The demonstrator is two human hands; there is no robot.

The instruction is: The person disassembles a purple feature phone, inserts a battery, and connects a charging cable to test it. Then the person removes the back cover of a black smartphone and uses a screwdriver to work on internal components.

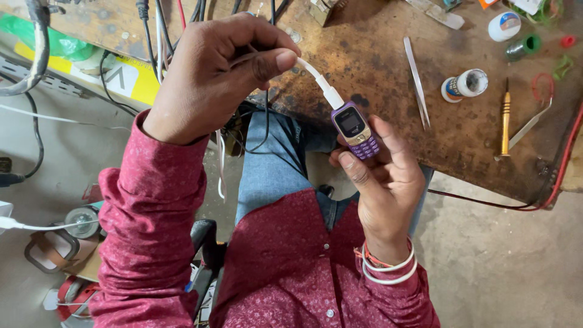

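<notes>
The left hand (212, 79) pinches the white cable (316, 76), up and left of the small purple phone (356, 129). The right hand (382, 182) grips the phone from below, above the lap. Right of the phone lie tweezers (416, 82) and a yellow screwdriver (505, 124). Holding the plug straight seems best

head view, steeply down, close

Beyond my right fingertips (388, 136) a bare patch of the stained brown wooden bench (376, 61) is lying open. Further right, slim steel tweezers (416, 82), a small white glue pot (466, 84) and a yellow-handled screwdriver (505, 121) are blocking it. Tangled black cables (152, 36) are crowding behind my left knuckles (200, 67).
</notes>
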